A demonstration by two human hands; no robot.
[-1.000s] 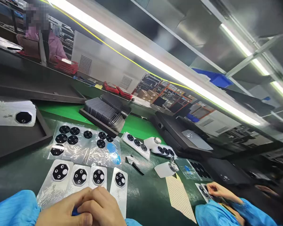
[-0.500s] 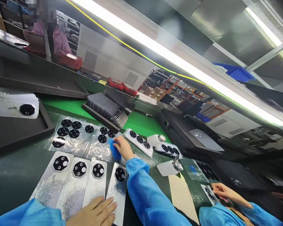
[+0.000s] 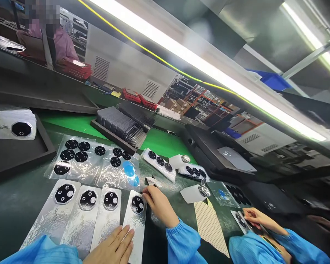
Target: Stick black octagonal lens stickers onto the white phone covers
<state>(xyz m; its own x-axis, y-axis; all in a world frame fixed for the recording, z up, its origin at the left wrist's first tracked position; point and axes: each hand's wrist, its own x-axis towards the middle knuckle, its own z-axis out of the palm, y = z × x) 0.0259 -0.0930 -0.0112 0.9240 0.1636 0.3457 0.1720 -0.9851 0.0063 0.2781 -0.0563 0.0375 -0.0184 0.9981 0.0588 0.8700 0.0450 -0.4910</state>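
Observation:
Four silver phone back panels with black octagonal camera covers lie in a row. My left hand [image 3: 111, 247] rests flat, fingers stretched, across the lower part of the rightmost back panel [image 3: 134, 220] and the one beside it [image 3: 106, 216]. At the upper right corner of the rightmost panel, the fingers of my right hand [image 3: 161, 207] are pinched together; what they grip there is hidden. Beyond it, round blue film pieces [image 3: 129, 168] lie on a clear plastic bag [image 3: 107, 178] with loose black camera covers [image 3: 115, 161]. A small whitish scrap [image 3: 153, 182] lies just past my right hand.
A black tray [image 3: 114, 137] of stacked dark plates stands behind. Silver panels [image 3: 8, 123] are stacked at left. White pump bottles [image 3: 194, 193] and a perforated beige sheet [image 3: 210, 223] lie to the right, near a co-worker's hand [image 3: 261, 220] at another panel.
My right hand has let go of the blue film on the bag and come back toward me to the rightmost panel's corner. My left hand stays on the panels.

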